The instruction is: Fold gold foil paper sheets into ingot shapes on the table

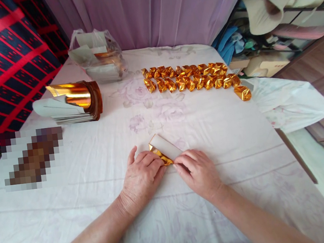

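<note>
A partly folded sheet of gold foil paper [166,144] lies on the table in front of me, its white back facing up and a gold flap turned over along the near left side. My left hand [144,168] grips its left part, fingers bent over the gold flap and thumb side close to the table. At the near right corner, my right hand [198,170] pinches the paper between thumb and fingertips. Both hands almost meet at the pointed gold tip. Part of the sheet is hidden under the fingers.
Folded gold foil pieces [189,83] stand in two rows at the back right. A bent stack of gold and white sheets [72,104] sits at the left, with a plastic bag of more sheets [96,55] behind. A white bag [291,101] hangs by the right edge. A pixelated patch covers the left.
</note>
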`<state>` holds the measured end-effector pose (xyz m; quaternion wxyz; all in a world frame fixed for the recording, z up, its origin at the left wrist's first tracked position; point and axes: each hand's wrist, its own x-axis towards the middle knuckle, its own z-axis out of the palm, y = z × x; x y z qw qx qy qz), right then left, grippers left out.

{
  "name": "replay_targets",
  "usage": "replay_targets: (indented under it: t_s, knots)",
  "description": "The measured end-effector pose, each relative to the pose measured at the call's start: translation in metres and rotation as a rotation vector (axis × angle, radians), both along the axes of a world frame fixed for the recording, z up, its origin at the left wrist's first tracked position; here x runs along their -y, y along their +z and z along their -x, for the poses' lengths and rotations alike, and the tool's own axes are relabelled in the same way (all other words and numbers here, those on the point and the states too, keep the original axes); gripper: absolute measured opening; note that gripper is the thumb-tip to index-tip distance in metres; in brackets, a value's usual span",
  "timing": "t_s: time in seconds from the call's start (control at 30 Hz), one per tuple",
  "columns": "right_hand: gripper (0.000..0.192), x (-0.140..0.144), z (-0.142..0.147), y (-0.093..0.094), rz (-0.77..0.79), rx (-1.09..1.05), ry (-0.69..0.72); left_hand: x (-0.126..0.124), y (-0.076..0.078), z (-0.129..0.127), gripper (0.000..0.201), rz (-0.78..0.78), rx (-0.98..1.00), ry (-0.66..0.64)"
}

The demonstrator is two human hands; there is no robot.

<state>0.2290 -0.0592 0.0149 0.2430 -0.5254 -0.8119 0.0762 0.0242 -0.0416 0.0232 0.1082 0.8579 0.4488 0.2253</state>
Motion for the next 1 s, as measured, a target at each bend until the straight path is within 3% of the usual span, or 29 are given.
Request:
replay_targets:
  t_s: [0.6, 1.0]
  knots:
    - [0.017, -0.0021, 0.0030, -0.0003, -0.003, 0.024, -0.059, -0.0007, 0.0001, 0.0007, 0.011, 0.034, 0.009, 0.016]
    - [0.016, -0.0036, 0.0067, 0.0032, 0.030, 0.016, -0.101, 0.0046, -0.0027, 0.0078, 0.026, -0.169, -0.048, -0.084]
